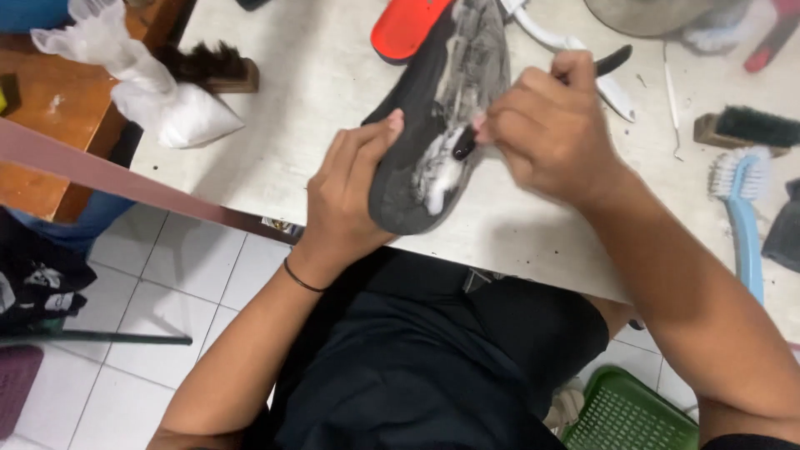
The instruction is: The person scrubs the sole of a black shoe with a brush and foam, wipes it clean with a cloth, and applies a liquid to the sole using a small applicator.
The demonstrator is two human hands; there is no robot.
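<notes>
We see a matt dark insole (433,125) smeared with white foam; a wooden-backed bristle brush (746,129); a glossy blue plastic brush (744,212).

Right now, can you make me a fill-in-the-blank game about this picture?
1. The left hand holds a dark ____ with white foam on it.
2. The right hand scrubs with a small ____.
3. The long-handled brush on the table is light ____.
4. The basket on the floor is ____.

Answers: insole, brush, blue, green
</notes>
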